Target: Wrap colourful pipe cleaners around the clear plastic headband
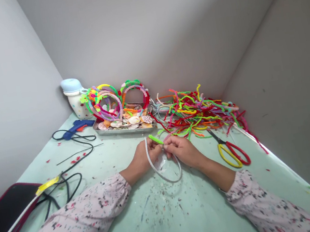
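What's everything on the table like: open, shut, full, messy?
Grey band: held, mostly bare
Scissors: lying flat, blades unclear
Jar: lid on
Tray: holding shells
Decorated bands: propped up
Fuzzy sticks: messy heap
Glue gun: lying down

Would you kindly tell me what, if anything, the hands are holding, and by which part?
The left hand and right hand pinch a pale grey headband near one end, beside the bright green pipe cleaner; the headband's curve hangs below.
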The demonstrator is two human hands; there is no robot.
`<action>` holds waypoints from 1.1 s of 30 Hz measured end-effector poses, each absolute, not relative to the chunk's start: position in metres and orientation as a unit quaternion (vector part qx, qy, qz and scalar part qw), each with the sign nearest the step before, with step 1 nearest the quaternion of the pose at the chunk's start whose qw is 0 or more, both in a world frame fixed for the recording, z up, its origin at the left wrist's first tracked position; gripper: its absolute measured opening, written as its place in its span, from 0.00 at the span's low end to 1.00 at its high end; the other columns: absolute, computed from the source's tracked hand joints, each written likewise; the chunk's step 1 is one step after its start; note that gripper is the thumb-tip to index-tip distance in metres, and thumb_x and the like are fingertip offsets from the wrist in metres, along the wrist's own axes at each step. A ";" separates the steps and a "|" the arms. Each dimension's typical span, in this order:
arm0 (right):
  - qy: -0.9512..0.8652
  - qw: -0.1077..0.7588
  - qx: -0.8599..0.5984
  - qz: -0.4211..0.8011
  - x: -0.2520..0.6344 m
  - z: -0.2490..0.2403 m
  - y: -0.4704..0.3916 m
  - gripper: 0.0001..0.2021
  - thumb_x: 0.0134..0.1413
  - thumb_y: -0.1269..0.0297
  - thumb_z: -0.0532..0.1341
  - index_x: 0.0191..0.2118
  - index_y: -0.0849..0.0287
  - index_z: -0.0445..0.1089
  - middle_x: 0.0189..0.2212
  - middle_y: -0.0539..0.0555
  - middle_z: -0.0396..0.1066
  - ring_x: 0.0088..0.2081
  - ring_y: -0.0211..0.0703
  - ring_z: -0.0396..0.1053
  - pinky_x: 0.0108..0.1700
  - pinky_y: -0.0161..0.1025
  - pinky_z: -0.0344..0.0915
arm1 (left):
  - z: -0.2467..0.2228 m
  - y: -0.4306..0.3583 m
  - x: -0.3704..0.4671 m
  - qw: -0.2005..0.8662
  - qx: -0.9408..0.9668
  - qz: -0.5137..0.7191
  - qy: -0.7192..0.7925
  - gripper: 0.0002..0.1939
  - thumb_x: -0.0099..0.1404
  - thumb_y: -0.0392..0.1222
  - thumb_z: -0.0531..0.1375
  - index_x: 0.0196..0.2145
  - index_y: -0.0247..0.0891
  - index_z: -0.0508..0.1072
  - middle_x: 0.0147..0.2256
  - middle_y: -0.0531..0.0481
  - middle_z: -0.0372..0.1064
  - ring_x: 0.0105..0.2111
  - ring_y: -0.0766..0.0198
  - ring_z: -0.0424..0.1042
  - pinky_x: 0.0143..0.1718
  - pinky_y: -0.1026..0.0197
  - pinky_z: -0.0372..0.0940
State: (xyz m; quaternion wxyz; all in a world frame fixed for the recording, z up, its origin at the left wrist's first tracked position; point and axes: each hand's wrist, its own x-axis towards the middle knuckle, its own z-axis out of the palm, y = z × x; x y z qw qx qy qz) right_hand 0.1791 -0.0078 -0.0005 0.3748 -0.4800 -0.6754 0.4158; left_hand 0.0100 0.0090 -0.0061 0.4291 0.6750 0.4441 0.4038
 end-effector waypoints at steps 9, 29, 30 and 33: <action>-0.639 0.368 -0.456 0.498 0.180 0.002 -0.007 0.08 0.54 0.60 0.56 0.30 0.59 0.62 0.19 0.46 0.68 0.15 0.31 0.59 0.18 0.29 0.55 | 0.003 0.004 0.013 0.461 0.669 0.415 0.410 0.04 0.56 0.37 0.57 0.26 0.34 0.67 0.20 0.56 0.65 0.20 0.71 0.62 0.20 0.69 0.55; -0.658 0.359 -0.461 0.475 0.179 0.001 -0.008 0.08 0.54 0.60 0.56 0.29 0.59 0.63 0.19 0.46 0.68 0.16 0.32 0.59 0.19 0.30 0.55 | 0.011 -0.001 0.012 0.480 0.661 0.425 0.390 0.01 0.54 0.33 0.57 0.25 0.34 0.67 0.20 0.56 0.65 0.20 0.71 0.62 0.21 0.69 0.54; -0.658 0.363 -0.461 0.472 0.178 0.002 -0.008 0.08 0.54 0.60 0.56 0.29 0.59 0.63 0.19 0.46 0.68 0.16 0.32 0.59 0.19 0.30 0.55 | 0.009 -0.001 0.012 0.481 0.660 0.425 0.389 0.01 0.54 0.34 0.57 0.26 0.34 0.67 0.20 0.56 0.65 0.19 0.71 0.61 0.20 0.69 0.54; -0.658 0.381 -0.458 0.460 0.177 0.002 -0.009 0.08 0.55 0.60 0.56 0.30 0.58 0.63 0.19 0.45 0.67 0.16 0.32 0.59 0.19 0.30 0.56 | 0.005 0.002 0.012 0.475 0.660 0.427 0.396 0.05 0.58 0.37 0.57 0.26 0.34 0.67 0.18 0.56 0.63 0.18 0.71 0.60 0.20 0.69 0.54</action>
